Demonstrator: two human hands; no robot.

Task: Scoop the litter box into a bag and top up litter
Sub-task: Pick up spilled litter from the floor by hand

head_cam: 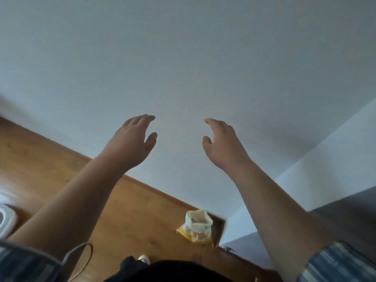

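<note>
Holding both hands up in front of the white wall point(183, 58) | left hand point(132, 139): fingers relaxed and a bit spread, gripping nothing | right hand point(221, 141): same deal, loose and empty | open yellow bag point(196, 226): on the wood floor point(50, 169), well below the fingertips, under the gap between them

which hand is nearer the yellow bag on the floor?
Right, by the frame. The right hand hangs open above the yellow bag, slightly to its right; the left hand is raised at the same height, farther off to the left. Neither touches it.
</note>
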